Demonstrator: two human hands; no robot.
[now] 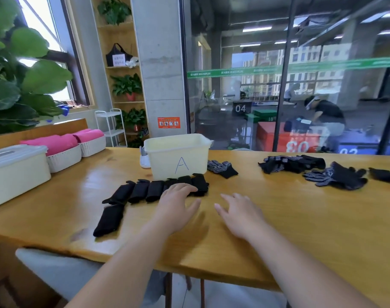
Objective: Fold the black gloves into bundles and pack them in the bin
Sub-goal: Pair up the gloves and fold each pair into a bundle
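A cream bin (178, 158) marked "A" stands on the wooden table (300, 230). In front of it lies a row of several folded black glove bundles (143, 191), with one more bundle (109, 220) nearer the front edge. My left hand (176, 204) lies flat with its fingertips resting on the right end of that row. My right hand (239, 213) hovers open just over the bare table, holding nothing. Unfolded dotted black gloves lie right of the bin (221, 168) and in loose piles (291, 165) (338, 177) at the far right.
A lidded white box (14, 172) sits at the left edge. Two white baskets (65, 158) with pink towels stand behind it. A small white object (144, 160) rests left of the bin. A glass wall runs behind the table.
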